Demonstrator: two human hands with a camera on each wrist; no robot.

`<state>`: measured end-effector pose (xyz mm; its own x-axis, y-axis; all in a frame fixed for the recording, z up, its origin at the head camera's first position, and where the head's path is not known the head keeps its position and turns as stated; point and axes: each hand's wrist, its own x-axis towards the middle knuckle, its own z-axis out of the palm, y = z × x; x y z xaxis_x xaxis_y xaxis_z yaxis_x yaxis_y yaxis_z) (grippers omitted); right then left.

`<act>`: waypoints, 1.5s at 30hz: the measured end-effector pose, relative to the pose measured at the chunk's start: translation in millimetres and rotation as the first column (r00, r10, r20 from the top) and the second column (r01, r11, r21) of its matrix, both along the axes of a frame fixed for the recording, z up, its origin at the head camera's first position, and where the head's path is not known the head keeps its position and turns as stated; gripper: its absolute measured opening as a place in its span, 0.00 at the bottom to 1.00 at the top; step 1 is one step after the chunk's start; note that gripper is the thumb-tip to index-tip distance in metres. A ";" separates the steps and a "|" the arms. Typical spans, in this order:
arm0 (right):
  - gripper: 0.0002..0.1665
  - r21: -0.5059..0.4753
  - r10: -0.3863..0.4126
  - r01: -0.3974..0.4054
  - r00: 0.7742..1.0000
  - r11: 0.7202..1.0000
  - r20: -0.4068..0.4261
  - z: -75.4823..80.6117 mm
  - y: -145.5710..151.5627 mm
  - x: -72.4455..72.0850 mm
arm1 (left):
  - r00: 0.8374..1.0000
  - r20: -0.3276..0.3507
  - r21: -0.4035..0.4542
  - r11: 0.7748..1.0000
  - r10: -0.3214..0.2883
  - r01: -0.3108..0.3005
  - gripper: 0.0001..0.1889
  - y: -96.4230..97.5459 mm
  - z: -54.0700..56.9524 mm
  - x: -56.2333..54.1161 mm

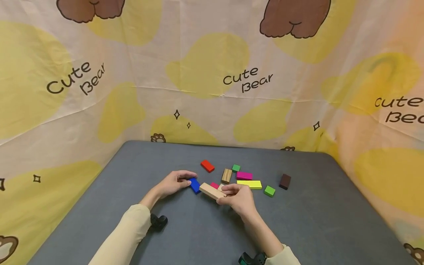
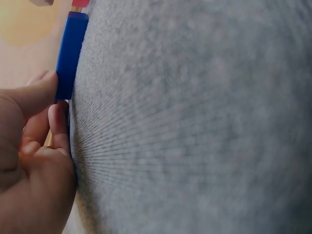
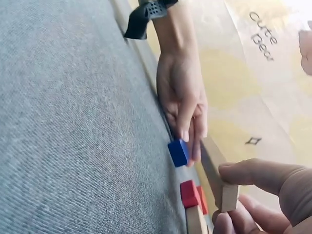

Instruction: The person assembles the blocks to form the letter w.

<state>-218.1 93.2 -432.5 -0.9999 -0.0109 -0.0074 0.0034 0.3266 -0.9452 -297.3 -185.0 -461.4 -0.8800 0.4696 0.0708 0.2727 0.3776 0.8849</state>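
A blue wooden block (image 1: 194, 185) lies on the grey table, its near end pinched between the thumb and fingers of my left hand (image 1: 173, 182). In the left wrist view the thumb presses on the side of the blue block (image 2: 72, 56). My right hand (image 1: 241, 199) grips a long plain wooden block (image 1: 211, 191) by one end, tilted and raised just above the tabletop. Behind that plank, a pinkish-red block (image 1: 214, 185) and a pale block are partly hidden. The right wrist view shows the plain block (image 3: 229, 197) between thumb and fingers.
Farther back lie a red block (image 1: 207, 165), a striped brown block (image 1: 226, 176), a green block (image 1: 236, 168) and a magenta block (image 1: 244, 175). To the right are a yellow block (image 1: 251, 184), a light green block (image 1: 269, 191) and a dark brown block (image 1: 285, 181). Printed cloth (image 1: 205, 110) surrounds the table.
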 end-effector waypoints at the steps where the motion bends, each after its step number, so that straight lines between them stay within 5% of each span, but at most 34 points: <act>1: 0.24 0.010 0.015 -0.015 1.000 1.000 0.005 0.9 -1.0 2.3 | 1.000 0.002 0.004 1.000 0.007 -0.007 0.17 -0.3 0.4 0.9; 12: 0.21 0.163 0.079 -0.066 0.994 0.984 -0.070 -5.1 -8.6 12.9 | 0.999 0.023 0.016 0.999 0.027 -0.027 0.18 0.7 1.4 3.4; 16: 0.23 0.202 0.157 -0.143 0.986 0.969 -0.058 -8.3 -6.3 10.5 | 0.998 0.029 0.018 0.998 0.056 -0.057 0.17 2.2 -0.5 3.3; 22: 0.27 0.213 0.398 -0.383 0.917 0.899 -0.033 -10.5 6.6 -0.3 | 0.997 0.009 0.008 0.997 0.078 -0.078 0.17 5.6 0.9 6.6; 26: 0.26 0.144 0.489 -0.483 0.872 0.864 -0.004 -13.3 14.5 -9.7 | 0.994 0.024 0.009 0.994 0.106 -0.107 0.16 6.0 2.0 7.6; 32: 0.23 0.071 0.498 -0.499 0.867 0.864 0.026 -16.0 17.5 -15.9 | 0.993 0.027 0.011 0.993 0.115 -0.116 0.16 4.8 3.0 7.8; 45: 0.20 0.102 0.561 -0.567 0.824 0.818 0.079 -15.2 8.0 -22.2 | 0.990 0.040 0.018 0.990 0.136 -0.137 0.15 6.9 1.2 5.8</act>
<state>-240.3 101.2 -447.7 -0.8177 -0.5689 -0.0878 -0.1749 0.3909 -0.9037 -291.5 -178.2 -460.2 -0.9381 0.3437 0.0441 0.1856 0.3909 0.9015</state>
